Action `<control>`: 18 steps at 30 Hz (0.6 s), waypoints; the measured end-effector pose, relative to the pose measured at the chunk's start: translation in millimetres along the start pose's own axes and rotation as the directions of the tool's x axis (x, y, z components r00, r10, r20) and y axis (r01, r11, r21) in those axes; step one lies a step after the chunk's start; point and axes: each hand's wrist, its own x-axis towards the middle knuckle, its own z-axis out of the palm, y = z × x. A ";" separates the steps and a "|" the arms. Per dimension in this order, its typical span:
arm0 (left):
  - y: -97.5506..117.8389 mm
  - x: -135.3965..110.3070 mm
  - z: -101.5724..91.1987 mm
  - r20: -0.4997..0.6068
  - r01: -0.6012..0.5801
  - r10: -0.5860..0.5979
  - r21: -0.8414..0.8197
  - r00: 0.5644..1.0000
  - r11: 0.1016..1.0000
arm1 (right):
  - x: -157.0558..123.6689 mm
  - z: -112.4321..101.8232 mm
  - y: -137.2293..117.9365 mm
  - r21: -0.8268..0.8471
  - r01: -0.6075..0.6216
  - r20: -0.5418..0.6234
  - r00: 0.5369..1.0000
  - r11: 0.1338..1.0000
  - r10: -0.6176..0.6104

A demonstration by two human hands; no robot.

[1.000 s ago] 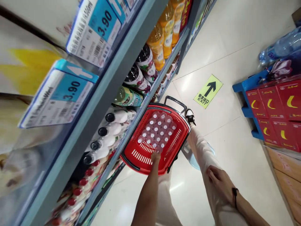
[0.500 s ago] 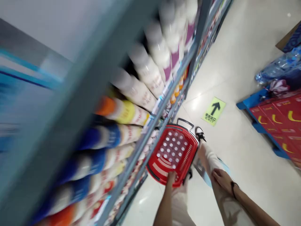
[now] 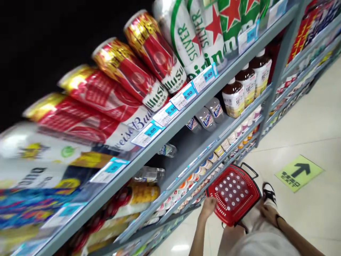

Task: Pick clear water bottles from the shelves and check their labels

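Note:
A red plastic shopping basket [image 3: 231,195] with round holes in its bottom and a dark handle is low down beside the shelves. My left hand [image 3: 209,206] is closed at the basket's left rim; its fingertips are hidden, and I cannot tell whether it grips the rim. Along my trouser leg lies my right hand [image 3: 269,214], fingers stretched out over the knee, a dark band around its wrist. Part of my black-and-white shoe [image 3: 269,192] shows right of the basket.
A grey shelf rack [image 3: 183,156] runs diagonally. Its upper shelf bears red-and-gold beer cans [image 3: 128,71] and green-and-white cans [image 3: 197,39]; price tags [image 3: 146,134] line the edge. Brown tea bottles [image 3: 245,85] stand below. A yellow-green exit sign [image 3: 298,173] lies on the pale floor.
The view has swung up onto the shelf of cans. My left hand has shifted from the basket's near rim to its left rim. My right hand stays on my leg.

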 end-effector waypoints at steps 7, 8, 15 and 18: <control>86.7 -92.8 -59.4 -0.294 -0.328 0.280 -0.127 0.914 0.936 | -3.8 -81.1 -14.3 0.016 -0.037 0.037 0.999 0.999 0.037; 100.0 -103.6 -71.3 -0.365 -0.364 0.303 -0.110 0.880 0.925 | -4.7 -90.7 -16.5 0.025 -0.038 0.029 0.999 0.999 0.037; 198.1 -133.6 -167.9 -0.808 -0.404 0.368 0.178 0.460 0.897 | -36.7 -146.4 -100.2 0.107 0.157 -0.027 0.987 0.982 -0.155; 234.2 -128.6 -199.6 -0.905 -0.271 0.345 0.277 0.249 0.922 | -116.4 -176.7 -184.0 0.113 0.624 -0.211 0.775 0.773 -0.595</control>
